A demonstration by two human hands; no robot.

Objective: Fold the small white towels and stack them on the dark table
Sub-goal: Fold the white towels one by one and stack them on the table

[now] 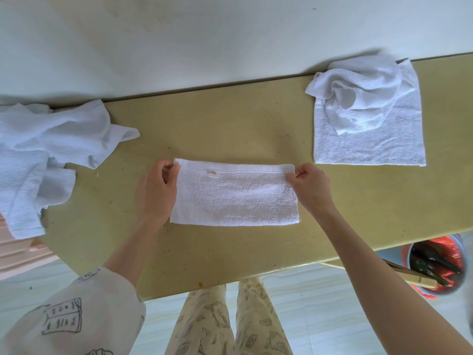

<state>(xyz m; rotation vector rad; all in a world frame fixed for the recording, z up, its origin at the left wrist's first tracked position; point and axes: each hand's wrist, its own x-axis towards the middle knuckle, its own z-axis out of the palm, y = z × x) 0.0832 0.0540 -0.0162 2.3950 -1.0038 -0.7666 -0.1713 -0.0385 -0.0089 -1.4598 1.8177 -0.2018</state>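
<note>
Half-folded towel (235, 194) lies flat mid-desk, nearer the near edge; left hand (156, 188) and right hand (311, 187) each pinch a far corner of it, likely to line up the doubled edges before the next fold. Crumpled towels (46, 155) heap at the desk's (230, 124) left end, spilling over the edge, apparently the unfolded supply, while a flat towel with a rumpled one on top (368, 116) sits by the far right edge, perhaps the start of a stack. Below the desk's right end, a round bin (435, 267) holds red wrapping and dark items I can't make out.
</note>
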